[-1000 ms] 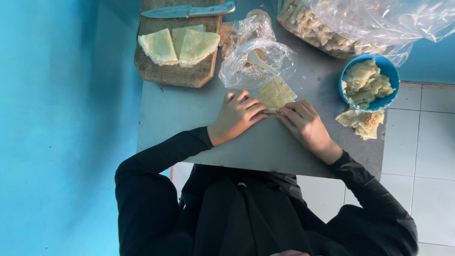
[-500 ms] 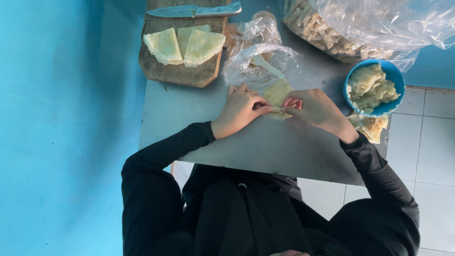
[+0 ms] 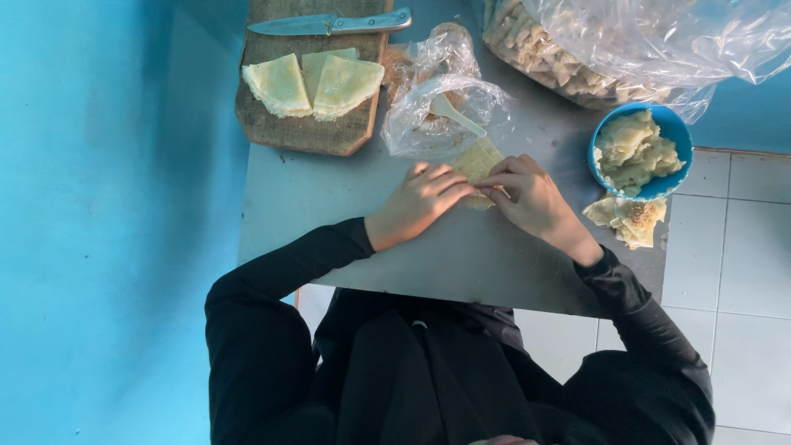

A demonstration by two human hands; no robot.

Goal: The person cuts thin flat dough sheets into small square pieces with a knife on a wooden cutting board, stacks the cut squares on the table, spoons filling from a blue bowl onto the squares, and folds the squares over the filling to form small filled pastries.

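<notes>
A pale yellow pastry wrapper (image 3: 478,165) lies on the grey tabletop (image 3: 329,198) in the middle of the head view. My left hand (image 3: 420,202) presses on its left side with fingers together. My right hand (image 3: 527,198) covers its right side, fingertips pinching the dough edge. Both hands meet over the piece, hiding most of it. Just beyond them sits a clear plastic bag (image 3: 437,115) with a small pale spoon (image 3: 456,114) inside.
A wooden cutting board (image 3: 305,132) at the far left holds three folded wrappers (image 3: 313,82) and a knife (image 3: 329,23). A blue bowl (image 3: 659,132) of folded pieces stands at right, with two more (image 3: 626,218) beside it. A large plastic bag (image 3: 626,49) lies behind.
My hands have drawn closer together over the wrapper, and my right hand has folded in over its right edge. The view has shifted slightly.
</notes>
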